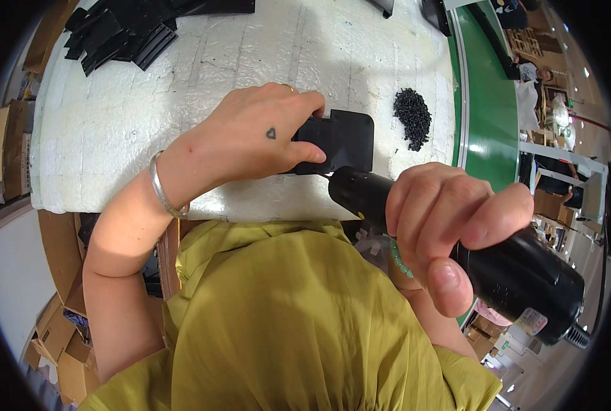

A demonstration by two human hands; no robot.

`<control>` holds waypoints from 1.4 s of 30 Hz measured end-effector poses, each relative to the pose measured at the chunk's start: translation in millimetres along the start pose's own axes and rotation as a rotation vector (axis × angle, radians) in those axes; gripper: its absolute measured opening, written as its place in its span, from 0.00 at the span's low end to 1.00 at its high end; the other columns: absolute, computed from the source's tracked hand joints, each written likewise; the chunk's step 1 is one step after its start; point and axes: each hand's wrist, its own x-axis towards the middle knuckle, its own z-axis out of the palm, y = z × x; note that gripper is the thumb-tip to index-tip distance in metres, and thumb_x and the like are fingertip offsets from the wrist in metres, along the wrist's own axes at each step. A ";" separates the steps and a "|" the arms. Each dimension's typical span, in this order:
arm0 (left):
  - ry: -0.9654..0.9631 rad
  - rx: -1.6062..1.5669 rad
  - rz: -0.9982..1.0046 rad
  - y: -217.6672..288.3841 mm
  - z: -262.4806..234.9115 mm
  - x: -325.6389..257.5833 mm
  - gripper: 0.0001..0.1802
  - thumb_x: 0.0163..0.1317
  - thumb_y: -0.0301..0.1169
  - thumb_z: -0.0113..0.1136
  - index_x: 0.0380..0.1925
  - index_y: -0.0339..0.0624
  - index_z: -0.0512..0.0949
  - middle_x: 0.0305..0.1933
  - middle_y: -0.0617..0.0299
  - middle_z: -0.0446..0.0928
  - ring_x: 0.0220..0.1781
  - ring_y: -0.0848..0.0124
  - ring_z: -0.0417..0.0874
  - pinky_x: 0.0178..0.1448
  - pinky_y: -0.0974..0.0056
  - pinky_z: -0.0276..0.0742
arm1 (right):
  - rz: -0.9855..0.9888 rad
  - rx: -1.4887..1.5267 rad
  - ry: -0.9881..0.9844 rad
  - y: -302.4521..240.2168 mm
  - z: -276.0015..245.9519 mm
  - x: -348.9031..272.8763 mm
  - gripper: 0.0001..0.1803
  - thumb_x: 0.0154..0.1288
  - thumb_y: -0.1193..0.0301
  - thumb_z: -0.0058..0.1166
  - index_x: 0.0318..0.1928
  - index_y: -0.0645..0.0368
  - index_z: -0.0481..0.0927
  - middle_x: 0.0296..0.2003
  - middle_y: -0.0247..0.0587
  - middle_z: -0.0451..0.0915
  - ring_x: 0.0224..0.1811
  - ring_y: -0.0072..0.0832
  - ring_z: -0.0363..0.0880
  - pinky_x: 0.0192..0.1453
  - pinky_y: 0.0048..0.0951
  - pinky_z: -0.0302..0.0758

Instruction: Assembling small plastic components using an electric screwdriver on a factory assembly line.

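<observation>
My left hand (267, 133) presses a flat black plastic part (352, 140) against the pale padded work surface, thumb on its near side and fingers over its left half. Wrapped in my right hand (456, 226) is a black electric screwdriver (524, 284), tilted so that its thin bit points left. The bit's tip is at the near edge of the black part, close to my left thumb; whether a screw sits there is too small to tell. To the right of the part lies a pile of small black screws (412, 118).
Stacked black plastic parts (120, 31) fill the far left of the padded surface (182, 75). A green table strip (487, 116) runs along the right side. Cardboard boxes (62, 264) stand at the lower left. More black pieces (435, 15) lie at the far right.
</observation>
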 end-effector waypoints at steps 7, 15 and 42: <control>-0.028 -0.030 0.011 2.0 1.5 3.2 0.21 0.51 0.41 0.64 0.41 0.41 0.72 0.34 0.51 0.77 0.43 0.52 0.76 0.46 0.55 0.71 | 0.068 -0.077 -0.160 -9.5 5.9 10.6 0.16 0.52 0.74 0.59 0.31 0.51 0.61 0.16 0.28 0.68 0.12 0.21 0.66 0.20 0.25 0.67; -0.060 -0.059 -0.027 -2.9 0.1 1.5 0.21 0.51 0.41 0.64 0.41 0.41 0.73 0.34 0.51 0.77 0.42 0.52 0.77 0.46 0.54 0.71 | 0.094 -0.083 -0.273 -1.8 8.8 15.9 0.17 0.52 0.75 0.60 0.31 0.52 0.62 0.16 0.29 0.68 0.12 0.23 0.67 0.22 0.27 0.68; -0.054 -1.583 -0.062 37.2 -28.0 -35.6 0.14 0.61 0.33 0.56 0.43 0.35 0.74 0.34 0.65 0.76 0.36 0.80 0.75 0.40 0.74 0.71 | 0.408 0.198 0.429 -2.2 -3.0 -16.7 0.28 0.47 0.79 0.63 0.51 0.65 0.69 0.47 0.41 0.75 0.51 0.29 0.72 0.58 0.32 0.67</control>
